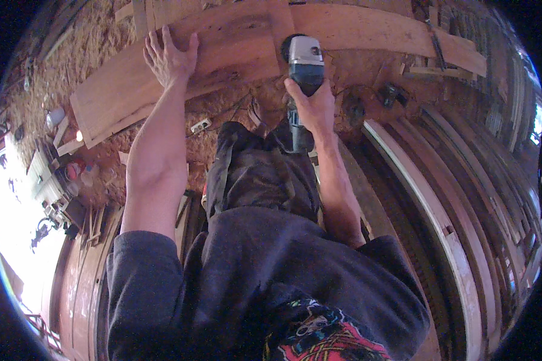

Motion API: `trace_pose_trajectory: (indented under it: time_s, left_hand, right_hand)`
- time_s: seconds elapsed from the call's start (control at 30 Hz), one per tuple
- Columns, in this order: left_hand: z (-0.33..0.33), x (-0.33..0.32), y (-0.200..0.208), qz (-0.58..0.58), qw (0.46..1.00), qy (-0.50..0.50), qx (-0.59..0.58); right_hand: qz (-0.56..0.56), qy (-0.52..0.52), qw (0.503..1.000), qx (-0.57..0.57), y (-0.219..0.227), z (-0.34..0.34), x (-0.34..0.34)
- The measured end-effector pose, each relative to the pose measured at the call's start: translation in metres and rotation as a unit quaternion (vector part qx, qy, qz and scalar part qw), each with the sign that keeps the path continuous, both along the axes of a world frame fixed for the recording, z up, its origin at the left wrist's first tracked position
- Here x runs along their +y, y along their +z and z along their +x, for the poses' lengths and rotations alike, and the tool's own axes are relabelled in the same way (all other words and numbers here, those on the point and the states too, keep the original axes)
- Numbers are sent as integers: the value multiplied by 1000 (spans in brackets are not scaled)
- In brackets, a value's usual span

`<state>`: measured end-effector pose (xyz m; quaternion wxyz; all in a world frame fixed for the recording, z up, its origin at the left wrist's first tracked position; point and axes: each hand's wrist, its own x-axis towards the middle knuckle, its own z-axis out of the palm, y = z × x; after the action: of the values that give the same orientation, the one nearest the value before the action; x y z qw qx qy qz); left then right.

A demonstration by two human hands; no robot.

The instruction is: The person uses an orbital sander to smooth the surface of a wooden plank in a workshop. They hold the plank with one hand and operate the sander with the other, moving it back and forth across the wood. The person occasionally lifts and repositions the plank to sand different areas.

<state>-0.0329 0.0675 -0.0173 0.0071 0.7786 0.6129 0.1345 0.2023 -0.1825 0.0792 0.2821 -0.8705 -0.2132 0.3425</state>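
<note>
Dark sweatshirt (271, 283), sawdust floor (72, 66), left hand (170, 57) flat on plank (223, 48)

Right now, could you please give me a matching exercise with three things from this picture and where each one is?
Things:
1. left hand
2. right hand
3. white socket block

Places:
A. lying on the sawdust floor
B. flat on the wooden plank
C. gripping the blue-grey power tool

Pairs: 1-B, 2-C, 3-A
</note>
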Motion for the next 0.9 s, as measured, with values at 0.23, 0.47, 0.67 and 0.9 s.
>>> trace_pose_trajectory:
  time_s: [0.23,0.47,0.67,0.9]
  left_hand:
    - [0,1,2,2,1000,-8,-18]
    - [-1,1,0,9,1000,-4,1]
    - [-1,2,-1,7,1000,-2,7]
    - [-3,5,-4,4,1000,-2,7]
  right_hand:
    - [-19,-10,1000,-22,-6,-4,-11]
    - [-26,-5,1000,2,-5,-6,-17]
    - [-1,11,1000,6,3,-14,-20]
    - [-42,6,999,-25,1,-15,-27]
